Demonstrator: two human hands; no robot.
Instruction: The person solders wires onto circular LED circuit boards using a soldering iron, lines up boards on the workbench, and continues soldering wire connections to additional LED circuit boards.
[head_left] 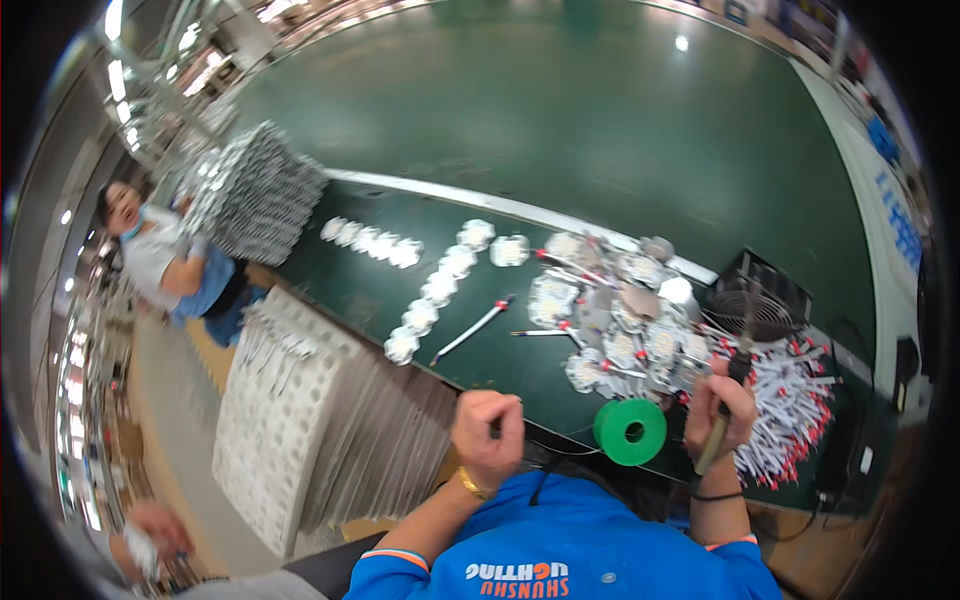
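Observation:
My right hand [722, 408] grips a soldering iron [714, 440] with a tan handle; its tip points up and away, in front of a black fan. My left hand [488, 432] is curled closed at the table's near edge; whatever its fingers may hold is hidden. Between my hands lies a green solder spool [612, 432], with a thin strand trailing left. Beyond it is a heap of round silvery-white lamp boards [628, 318], some with red-and-white wires. One white wire lead [473, 330] lies alone to the left, beside a row of boards [438, 288].
Bundled red-tipped white leads [785, 410] lie at the right, below the black fan [762, 295]. A shorter board row [372, 243] and stacked silvery parts [255, 195] are farther left. White perforated trays [290, 420] stand beside the table. A co-worker [180, 255] is at the left; another person's hand [160, 530] shows lower left.

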